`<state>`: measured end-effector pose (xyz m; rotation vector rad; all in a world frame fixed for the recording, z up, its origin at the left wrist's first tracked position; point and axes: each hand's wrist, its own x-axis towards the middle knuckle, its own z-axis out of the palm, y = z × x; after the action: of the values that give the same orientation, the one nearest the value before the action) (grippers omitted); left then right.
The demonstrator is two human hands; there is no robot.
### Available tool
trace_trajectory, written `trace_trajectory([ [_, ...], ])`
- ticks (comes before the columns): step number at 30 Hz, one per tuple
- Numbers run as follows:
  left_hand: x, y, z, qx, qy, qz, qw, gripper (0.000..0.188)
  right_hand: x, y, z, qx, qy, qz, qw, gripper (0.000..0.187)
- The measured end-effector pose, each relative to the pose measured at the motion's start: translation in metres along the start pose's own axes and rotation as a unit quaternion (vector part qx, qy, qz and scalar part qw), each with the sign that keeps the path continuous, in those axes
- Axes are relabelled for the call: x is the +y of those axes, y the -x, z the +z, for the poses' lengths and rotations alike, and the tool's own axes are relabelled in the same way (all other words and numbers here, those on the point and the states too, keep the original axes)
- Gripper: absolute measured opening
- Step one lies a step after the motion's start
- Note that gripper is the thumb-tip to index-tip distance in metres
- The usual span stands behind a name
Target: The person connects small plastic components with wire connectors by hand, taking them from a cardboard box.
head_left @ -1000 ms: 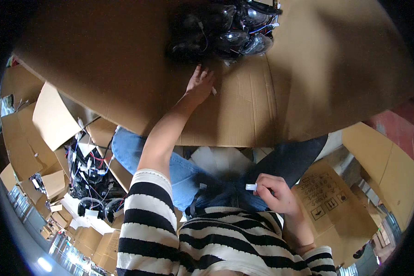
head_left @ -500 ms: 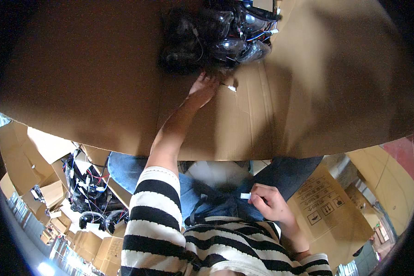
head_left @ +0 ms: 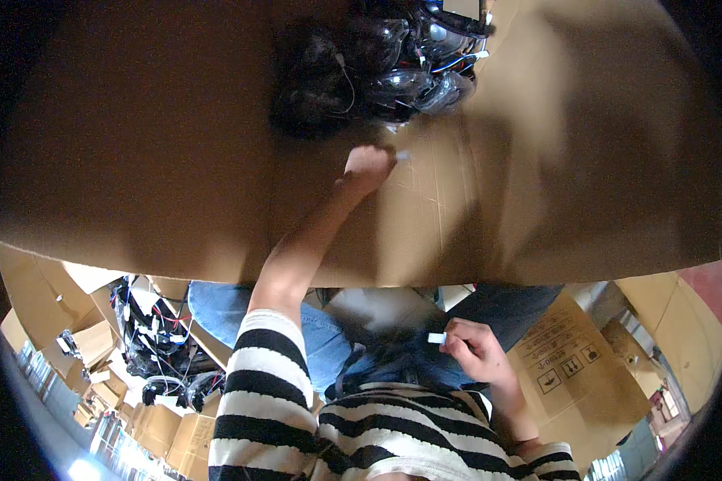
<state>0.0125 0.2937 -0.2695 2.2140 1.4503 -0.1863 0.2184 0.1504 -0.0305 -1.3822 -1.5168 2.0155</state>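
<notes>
My left hand [head_left: 369, 167] is closed above the cardboard sheet [head_left: 425, 216], just on the near side of a cluster of dark lamp units [head_left: 401, 84]. A small blurred white piece [head_left: 402, 156] sticks out at the right of its fist; the fingers' undersides are hidden. The lamp units have clear, glossy lenses and thin wires ending in white connectors [head_left: 481, 54]. Low over my lap, my right hand [head_left: 475, 350] pinches a small white tag [head_left: 436, 337] between thumb and fingers.
More dark wired units [head_left: 156, 333] with white connectors lie in a carton at lower left. A printed cardboard box [head_left: 573, 365] stands by my right leg. The cardboard sheet's curved near edge runs above my jeans [head_left: 297, 337]. Several cartons [head_left: 156, 429] stand beyond at left.
My left hand has drawn back slightly from the lamp units and closed into a fist. The right hand has risen a little and still holds the white tag.
</notes>
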Motion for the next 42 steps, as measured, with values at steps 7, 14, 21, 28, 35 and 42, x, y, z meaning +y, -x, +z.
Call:
trace_trajectory([
  [7,-0.018,0.020,-0.134,0.343,0.385,-0.115,0.849,0.023,-0.008,0.007,0.008,0.007,0.014,-0.023,1.000,0.018],
  [14,0.053,0.123,-0.205,0.373,0.635,-0.059,0.674,0.029,-0.017,0.038,0.020,0.008,0.046,-0.081,0.996,0.016],
  [21,0.106,0.207,-0.219,0.353,0.604,-0.031,0.714,0.031,-0.020,0.075,0.032,0.004,0.068,-0.130,0.989,0.013],
  [28,0.150,0.306,-0.168,0.200,0.708,-0.025,0.677,0.047,-0.025,0.103,0.052,-0.023,0.090,-0.176,0.980,0.009],
  [35,0.166,0.404,-0.151,0.056,0.694,-0.081,0.713,0.029,-0.050,0.114,0.081,-0.140,0.073,-0.215,0.964,0.007],
  [42,0.154,0.417,-0.130,0.074,0.691,0.121,0.708,0.017,-0.066,0.101,0.113,-0.189,0.061,-0.232,0.952,0.007],
])
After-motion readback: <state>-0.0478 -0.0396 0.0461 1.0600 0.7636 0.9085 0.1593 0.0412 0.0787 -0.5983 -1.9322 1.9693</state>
